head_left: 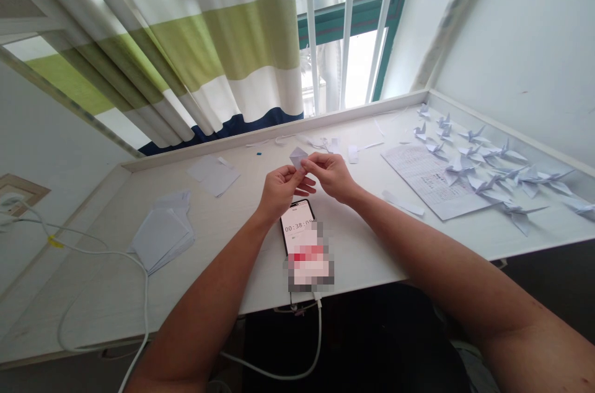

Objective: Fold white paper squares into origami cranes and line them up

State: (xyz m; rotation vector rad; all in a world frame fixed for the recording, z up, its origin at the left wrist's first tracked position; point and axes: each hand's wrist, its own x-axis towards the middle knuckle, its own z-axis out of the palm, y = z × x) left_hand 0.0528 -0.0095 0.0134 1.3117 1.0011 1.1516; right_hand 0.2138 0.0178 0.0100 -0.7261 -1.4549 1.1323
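A small folded white paper (298,157) is held up above the desk between both hands. My left hand (282,189) pinches its lower edge between thumb and fingers. From the right, my right hand (331,175) grips the same paper near its lower right corner, fingertips close to those of the left. Below the hands lies a phone (299,225) with a timer on its screen, its lower part blurred out. Several folded paper cranes (474,152) stand at the right side of the desk, some on a printed sheet (425,185).
A stack of white paper (162,232) lies on the left of the white desk (242,269), with more sheets (214,175) behind it. Paper scraps (353,154) lie near the back edge. A white cable (147,300) crosses the left side. Curtains (223,27) hang behind.
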